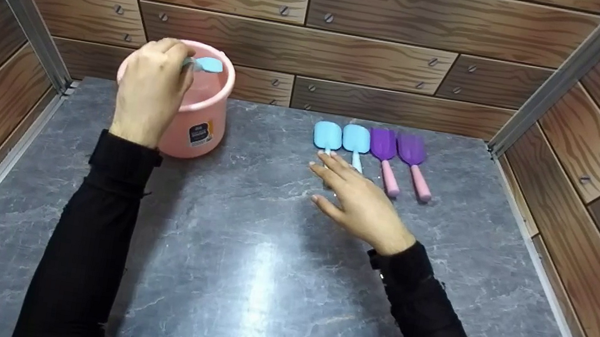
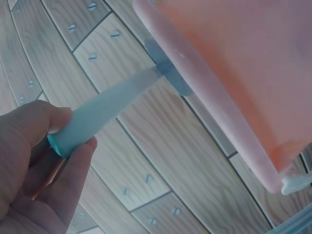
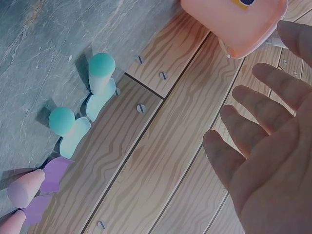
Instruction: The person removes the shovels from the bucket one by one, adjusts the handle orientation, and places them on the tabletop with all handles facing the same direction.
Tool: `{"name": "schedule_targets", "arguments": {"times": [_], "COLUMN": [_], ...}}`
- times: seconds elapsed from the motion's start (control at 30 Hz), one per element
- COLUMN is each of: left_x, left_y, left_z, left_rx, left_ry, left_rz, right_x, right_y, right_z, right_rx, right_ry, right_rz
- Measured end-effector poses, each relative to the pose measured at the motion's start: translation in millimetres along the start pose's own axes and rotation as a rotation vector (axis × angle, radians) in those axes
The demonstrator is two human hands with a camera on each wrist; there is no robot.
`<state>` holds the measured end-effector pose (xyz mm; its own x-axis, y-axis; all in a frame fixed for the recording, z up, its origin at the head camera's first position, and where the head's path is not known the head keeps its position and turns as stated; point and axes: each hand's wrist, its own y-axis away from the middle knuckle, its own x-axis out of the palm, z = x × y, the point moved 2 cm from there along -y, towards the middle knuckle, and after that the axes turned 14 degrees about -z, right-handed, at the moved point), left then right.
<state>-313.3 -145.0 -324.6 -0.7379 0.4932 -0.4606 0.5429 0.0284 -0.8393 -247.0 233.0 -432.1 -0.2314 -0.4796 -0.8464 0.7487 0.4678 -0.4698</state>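
Observation:
My left hand [image 1: 151, 87] is raised at the pink bucket [image 1: 213, 114], at the back left of the table. Thumb and fingertips pinch the end of the pale blue handle [image 2: 107, 107] of a small toy shovel. In the head view its blue blade [image 1: 211, 65] overlaps the bucket's opening. My right hand [image 1: 363, 205], fingers straight and spread, hovers by a row of shovels and holds nothing. The row has two blue shovels [image 1: 328, 136] on the left and two purple shovels with pink handles [image 1: 389, 179] on the right. Its fingers partly hide the blue handles.
A grey marble-patterned table [image 1: 234, 212] lies under everything. Wood-patterned panels [image 1: 294, 49] close off the back and both sides, with metal posts [image 1: 562, 83] at the corners. The bucket carries a dark label [image 1: 200, 134] on its front.

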Motion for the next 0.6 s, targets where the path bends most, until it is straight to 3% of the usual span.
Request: {"name": "schedule_targets", "arguments": {"times": [0.27, 0.6], "left_x": [2.3, 5.2], "left_y": [2.7, 12.3], "left_z": [-9.9, -24.8], "left_rx": [0.043, 0.117], "left_ry": [0.025, 0.066], "left_rz": [-0.075, -0.105], "right_x": [0, -2], "right_y": [-0.6, -0.7], "right_z": [-1, -4], "right_rx": [0.005, 0.023], "right_ry": [0.006, -0.007], "right_rz": [0.002, 0.005]}}
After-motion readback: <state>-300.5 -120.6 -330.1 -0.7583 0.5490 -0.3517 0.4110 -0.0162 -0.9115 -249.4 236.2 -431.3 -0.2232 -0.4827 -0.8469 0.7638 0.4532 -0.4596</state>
